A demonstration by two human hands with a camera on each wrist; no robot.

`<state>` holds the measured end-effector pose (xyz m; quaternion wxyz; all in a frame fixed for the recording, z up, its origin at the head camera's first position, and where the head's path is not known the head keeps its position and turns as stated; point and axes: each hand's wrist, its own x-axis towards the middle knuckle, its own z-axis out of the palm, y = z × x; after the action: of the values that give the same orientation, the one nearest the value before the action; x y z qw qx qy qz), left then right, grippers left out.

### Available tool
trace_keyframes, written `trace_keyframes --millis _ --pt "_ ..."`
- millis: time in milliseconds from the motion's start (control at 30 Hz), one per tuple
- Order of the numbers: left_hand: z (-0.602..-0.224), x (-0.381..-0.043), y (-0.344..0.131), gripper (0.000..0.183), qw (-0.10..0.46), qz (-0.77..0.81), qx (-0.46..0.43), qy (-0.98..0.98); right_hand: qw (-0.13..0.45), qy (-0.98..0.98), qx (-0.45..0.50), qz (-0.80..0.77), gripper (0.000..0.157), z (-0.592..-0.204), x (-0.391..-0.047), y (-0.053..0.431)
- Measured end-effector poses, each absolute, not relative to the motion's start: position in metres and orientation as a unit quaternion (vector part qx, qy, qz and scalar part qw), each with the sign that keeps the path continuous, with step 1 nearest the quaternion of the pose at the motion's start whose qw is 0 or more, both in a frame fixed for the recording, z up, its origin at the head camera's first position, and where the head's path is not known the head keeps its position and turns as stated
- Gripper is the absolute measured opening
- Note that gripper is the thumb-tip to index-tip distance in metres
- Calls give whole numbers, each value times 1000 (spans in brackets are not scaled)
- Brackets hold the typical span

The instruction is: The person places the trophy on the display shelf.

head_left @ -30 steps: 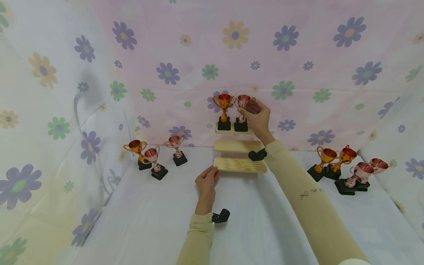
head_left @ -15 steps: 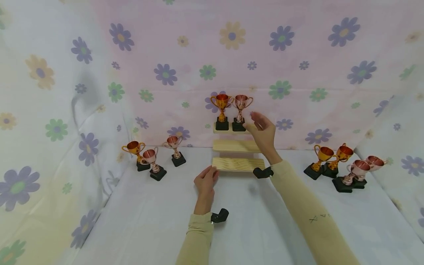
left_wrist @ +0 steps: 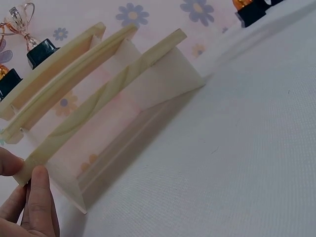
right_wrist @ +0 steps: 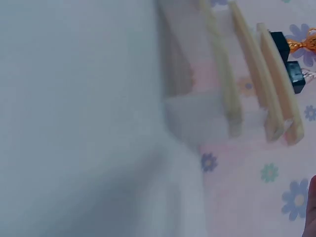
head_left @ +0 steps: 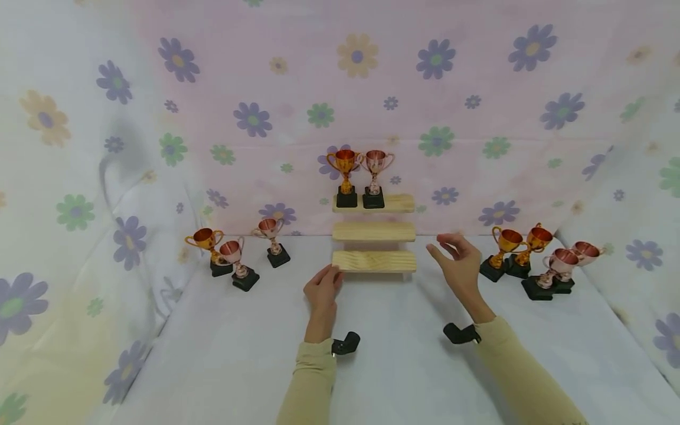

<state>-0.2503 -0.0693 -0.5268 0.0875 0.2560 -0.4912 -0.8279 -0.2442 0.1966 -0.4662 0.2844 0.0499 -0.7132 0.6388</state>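
Observation:
A three-step wooden shelf (head_left: 374, 261) stands at the back middle of the table. On its top step are a gold trophy cup (head_left: 346, 168) at the left and a rose-gold trophy cup (head_left: 375, 168) beside it, both upright on black bases. My left hand (head_left: 321, 292) pinches the left end of the lowest step between thumb and fingers; the left wrist view shows the thumb above the board (left_wrist: 106, 101) and fingers below. My right hand (head_left: 460, 268) is in the air right of the shelf, fingers apart and holding nothing.
At the left stand a gold cup (head_left: 205, 241) and two rose-gold cups (head_left: 231, 254). To the right, two gold cups (head_left: 508, 242) and two rose-gold cups (head_left: 562, 261) cluster together. A flowered cloth (head_left: 297, 88) hangs behind the white table (head_left: 393, 366).
My right hand has let go of the rose-gold cup on the top step and moved down and right, toward the right cluster. The left hand keeps its pinch on the shelf.

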Motion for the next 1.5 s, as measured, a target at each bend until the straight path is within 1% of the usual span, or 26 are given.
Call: trace_keyframes --millis 167,300,500,567,667,767,900,1133,1267,1367,1500 --pt "-528 -251 -70 31 90 -829 257 -489 289 -734 6 615 26 -500 -231 231" --pt "-529 -251 -70 31 88 -830 259 -487 273 -768 -69 575 28 -510 -216 255" --pt "-528 -252 -69 32 85 -832 261 -482 191 -807 -174 531 52 -514 -200 280" --pt "-527 -252 -70 32 83 -831 262 -483 177 -803 -194 535 60 -515 -199 285" --pt "-528 -253 -70 32 83 -831 262 -485 171 -797 -211 539 68 -516 -200 291" --pt "-529 -253 -70 33 86 -831 260 -484 172 -794 -220 541 73 -515 -204 295" --pt "-530 -254 -70 33 88 -831 258 -485 169 -784 -224 554 77 -513 -210 299" --pt "-531 -254 -69 31 94 -832 257 -483 170 -757 -245 582 76 -503 -222 305" --pt "-531 -254 -69 31 99 -832 255 -483 193 -726 -247 613 77 -502 -232 309" --pt "-532 -254 -69 32 99 -832 256 -482 217 -695 -247 640 74 -504 -240 311" --pt "-533 -255 -69 31 96 -833 260 -480 257 -674 -234 652 64 -508 -247 311"
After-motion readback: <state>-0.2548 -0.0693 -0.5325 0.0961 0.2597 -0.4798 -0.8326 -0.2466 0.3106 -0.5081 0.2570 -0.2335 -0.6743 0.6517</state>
